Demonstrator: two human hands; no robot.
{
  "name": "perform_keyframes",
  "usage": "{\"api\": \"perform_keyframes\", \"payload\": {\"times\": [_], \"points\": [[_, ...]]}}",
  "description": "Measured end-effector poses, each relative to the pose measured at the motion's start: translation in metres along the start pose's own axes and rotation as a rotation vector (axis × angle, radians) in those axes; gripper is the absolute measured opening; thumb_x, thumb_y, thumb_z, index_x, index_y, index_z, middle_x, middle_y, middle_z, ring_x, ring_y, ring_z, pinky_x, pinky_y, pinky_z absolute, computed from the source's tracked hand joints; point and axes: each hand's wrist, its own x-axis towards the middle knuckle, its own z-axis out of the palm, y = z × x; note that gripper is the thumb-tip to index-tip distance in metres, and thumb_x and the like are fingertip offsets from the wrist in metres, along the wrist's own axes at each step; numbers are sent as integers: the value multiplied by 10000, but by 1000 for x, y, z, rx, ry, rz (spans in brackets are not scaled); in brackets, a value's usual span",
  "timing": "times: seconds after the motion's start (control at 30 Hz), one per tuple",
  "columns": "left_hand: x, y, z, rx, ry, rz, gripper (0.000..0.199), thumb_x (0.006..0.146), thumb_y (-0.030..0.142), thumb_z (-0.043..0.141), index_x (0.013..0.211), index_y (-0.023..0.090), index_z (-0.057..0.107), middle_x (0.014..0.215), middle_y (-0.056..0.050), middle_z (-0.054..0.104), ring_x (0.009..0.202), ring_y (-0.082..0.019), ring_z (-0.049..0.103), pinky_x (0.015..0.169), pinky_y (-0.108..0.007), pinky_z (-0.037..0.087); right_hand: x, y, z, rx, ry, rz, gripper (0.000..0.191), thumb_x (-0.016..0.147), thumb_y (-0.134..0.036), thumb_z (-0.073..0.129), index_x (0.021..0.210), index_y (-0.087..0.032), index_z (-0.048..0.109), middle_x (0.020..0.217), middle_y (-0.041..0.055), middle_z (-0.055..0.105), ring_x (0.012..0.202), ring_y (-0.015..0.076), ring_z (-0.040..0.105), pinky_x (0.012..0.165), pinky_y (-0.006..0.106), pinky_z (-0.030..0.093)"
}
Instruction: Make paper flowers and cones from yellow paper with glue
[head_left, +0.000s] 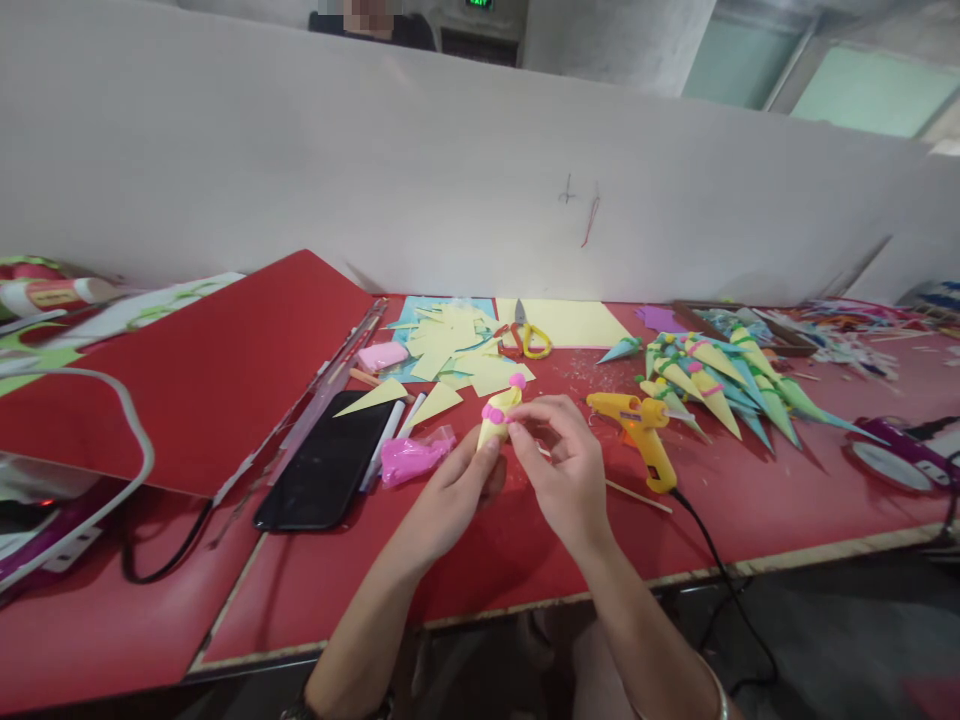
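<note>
Between my two hands is a small yellow paper cone [491, 430] with pink clay-like pieces round its wide end and a pink ball at its top. My left hand [469, 475] is closed round the cone's lower part, hiding its tip. The thumb and fingertips of my right hand [562, 455] are pinched against the pink trim on the cone's right side; whether a separate bit is between them I cannot make out. Left of my hands lies a bag of bright pink clay [412, 455]. A yellow glue gun [637, 430] rests on the table to the right.
Yellow paper pieces [450, 340] and scissors [529, 340] lie behind my hands. Several finished cones [705, 380] are piled at right. A black phone [322, 465] and a red board [225, 380] are at left. The glue gun's cord [712, 560] hangs over the front edge. A person [375, 25] is beyond the white partition [420, 170].
</note>
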Motion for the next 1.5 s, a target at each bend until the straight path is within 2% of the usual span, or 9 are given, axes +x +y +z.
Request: {"api": "perform_keyframes", "payload": {"times": [0.23, 0.4, 0.5, 0.87, 1.1, 1.3, 1.5], "points": [[-3, 2, 1, 7, 18, -12, 378, 861, 508, 343, 649, 196, 335, 543, 69, 315, 475, -72, 234, 431, -221, 199, -1, -1, 1, 111, 20, 106, 44, 788, -193, 557, 823, -209, 578, 871, 11, 533, 823, 125, 553, 730, 249, 486], [-5, 5, 2, 14, 23, -25, 382, 868, 506, 330, 643, 197, 327, 530, 70, 296, 472, -75, 218, 432, -224, 194, 1, 1, 3, 340, 10, 247, 192, 752, -216, 598, 920, -220, 506, 927, 13, 578, 912, 135, 576, 769, 254, 502], [-5, 5, 2, 11, 18, -9, 359, 873, 493, 329, 665, 200, 337, 541, 68, 305, 479, -79, 234, 440, -226, 211, 2, 1, 4, 411, -22, 283, 249, 742, -227, 606, 963, -222, 490, 960, 23, 607, 911, 144, 600, 770, 271, 513], [-5, 3, 2, 23, 6, -6, 332, 873, 500, 322, 740, 203, 386, 553, 68, 310, 484, -84, 239, 443, -237, 205, 1, 0, 4, 382, -5, 274, 269, 730, -232, 601, 970, -221, 479, 995, 41, 619, 900, 152, 616, 755, 281, 528], [-6, 3, 3, 10, 21, -24, 353, 855, 520, 352, 727, 194, 391, 561, 64, 309, 488, -76, 243, 435, -239, 188, 1, 1, 5, 460, 1, 296, 248, 728, -188, 605, 950, -225, 500, 958, 12, 607, 867, 124, 604, 741, 250, 508], [-4, 0, 2, 20, 2, -22, 352, 856, 512, 353, 703, 196, 382, 564, 65, 297, 489, -79, 231, 439, -235, 195, 0, 2, 5, 430, 7, 311, 273, 721, -224, 607, 970, -219, 493, 986, 33, 600, 891, 145, 601, 763, 277, 506], [-4, 2, 0, 26, -37, -3, 379, 878, 494, 302, 641, 200, 333, 551, 64, 281, 478, -83, 222, 448, -234, 211, 1, 4, 4, 425, -37, 261, 257, 720, -224, 590, 960, -228, 498, 940, 20, 602, 895, 144, 585, 771, 277, 497]]}}
